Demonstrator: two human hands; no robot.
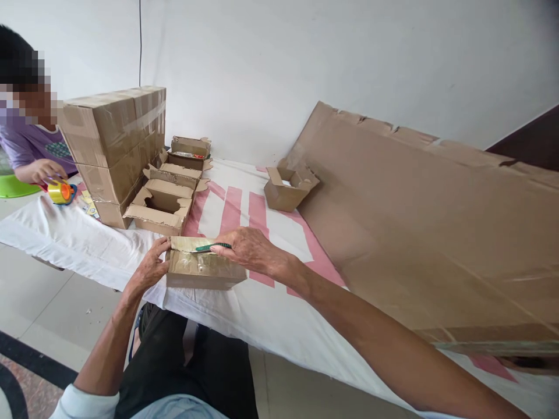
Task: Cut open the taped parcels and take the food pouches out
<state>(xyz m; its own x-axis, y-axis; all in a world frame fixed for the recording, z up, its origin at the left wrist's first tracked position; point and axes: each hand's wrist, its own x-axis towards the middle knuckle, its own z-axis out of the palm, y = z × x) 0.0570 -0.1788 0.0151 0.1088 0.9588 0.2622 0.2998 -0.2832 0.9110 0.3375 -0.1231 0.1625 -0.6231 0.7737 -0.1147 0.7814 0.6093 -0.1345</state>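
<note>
A taped cardboard box [205,273] lies on the cloth-covered table at its front edge, in front of me. My left hand [152,265] grips the left end of this box, with its fingers on the top edge and side. In my right hand [247,247] is a green utility knife [207,248], its tip pointing left at the tape along the middle of the box top. The blade itself is too small to make out clearly. Just behind the box stands an open cardboard box [161,218] with its flaps up.
Stacked closed boxes [117,134] stand at the left, beside further open boxes [187,154]. A small open box [288,195] sits near the wall. One large cardboard sheet [414,215] leans at the right. A person [39,139] at the left reaches toward a yellow tape roll [59,192].
</note>
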